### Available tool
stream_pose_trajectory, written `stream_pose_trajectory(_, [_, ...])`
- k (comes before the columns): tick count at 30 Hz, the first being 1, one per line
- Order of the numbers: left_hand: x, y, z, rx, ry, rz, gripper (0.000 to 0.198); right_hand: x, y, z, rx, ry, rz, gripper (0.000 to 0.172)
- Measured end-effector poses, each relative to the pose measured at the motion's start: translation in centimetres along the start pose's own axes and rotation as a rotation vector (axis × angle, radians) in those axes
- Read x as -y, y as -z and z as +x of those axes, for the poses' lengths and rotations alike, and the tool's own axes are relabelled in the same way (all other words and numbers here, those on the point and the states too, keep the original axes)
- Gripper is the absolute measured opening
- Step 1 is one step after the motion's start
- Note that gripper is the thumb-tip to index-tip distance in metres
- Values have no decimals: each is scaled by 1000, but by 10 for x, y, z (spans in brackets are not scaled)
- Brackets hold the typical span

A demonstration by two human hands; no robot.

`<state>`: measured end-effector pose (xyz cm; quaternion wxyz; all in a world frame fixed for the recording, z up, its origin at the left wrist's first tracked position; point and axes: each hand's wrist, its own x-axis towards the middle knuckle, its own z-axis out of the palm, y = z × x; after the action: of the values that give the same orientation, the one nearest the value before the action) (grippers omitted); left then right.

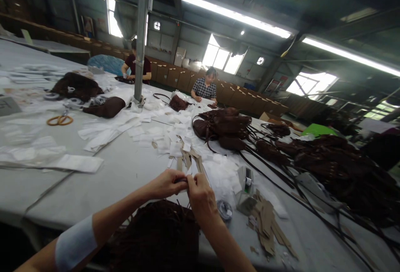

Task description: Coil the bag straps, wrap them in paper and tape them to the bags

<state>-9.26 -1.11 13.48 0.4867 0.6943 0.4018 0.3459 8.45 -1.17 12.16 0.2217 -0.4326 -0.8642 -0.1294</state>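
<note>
My left hand is closed in a pinch on a short dark brown strap-like piece. Touching its fingertips, my right hand has its fingers pressed together; what is between them is hidden. A white strip shows just beyond the fingertips, but whether it is held I cannot tell. Below both hands, at the table's near edge, lies a dark brown fringed bag. Brown cardboard strips and small white sheets lie just beyond the hands.
To the right are a tape dispenser, a tape roll and more cardboard strips. Dark brown bags with long straps pile up behind. Orange-handled scissors lie left. A metal post rises mid-table; two people work across.
</note>
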Motion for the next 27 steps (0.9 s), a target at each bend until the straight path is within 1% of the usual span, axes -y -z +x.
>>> stream_pose_trajectory(2, [3, 4, -5, 77, 29, -2, 25, -1, -10, -1, 41, -99, -4, 25])
stream_pose_trajectory(3, [7, 7, -8, 109, 55, 3, 24, -4, -14, -1, 62, -155, 64, 27])
stream_pose_trajectory(5, [20, 14, -15, 154, 102, 23, 26, -10, -20, -2, 84, -319, 363, 28])
stream_pose_trajectory(7, [36, 20, -21, 153, 122, 50, 28, -13, -25, -3, 78, -487, 696, 28])
stream_pose_trajectory(9, [53, 24, -24, 121, 126, 79, 30, -11, -32, -3, 58, -618, 894, 26])
stream_pose_trajectory(11, [67, 26, -27, 77, 124, 97, 31, -4, -42, -2, 58, -705, 983, 25])
stream_pose_trajectory(15, [85, 25, -28, 0, 116, 83, 34, 13, -66, 3, 61, -889, 1273, 26])
stream_pose_trajectory(19, [90, 21, -28, -90, 73, -5, 32, 32, -88, 8, 29, -1055, 1552, 28])
stream_pose_trajectory(21, [89, 18, -27, -136, 26, -78, 30, 42, -94, 8, 44, -1108, 1661, 30])
stream_pose_trajectory(24, [86, 13, -25, -195, -4, -189, 27, 53, -97, 4, 124, -1135, 1787, 34])
stream_pose_trajectory(27, [83, 7, -24, -307, 47, -238, 25, 57, -97, 1, 182, -1130, 1865, 39])
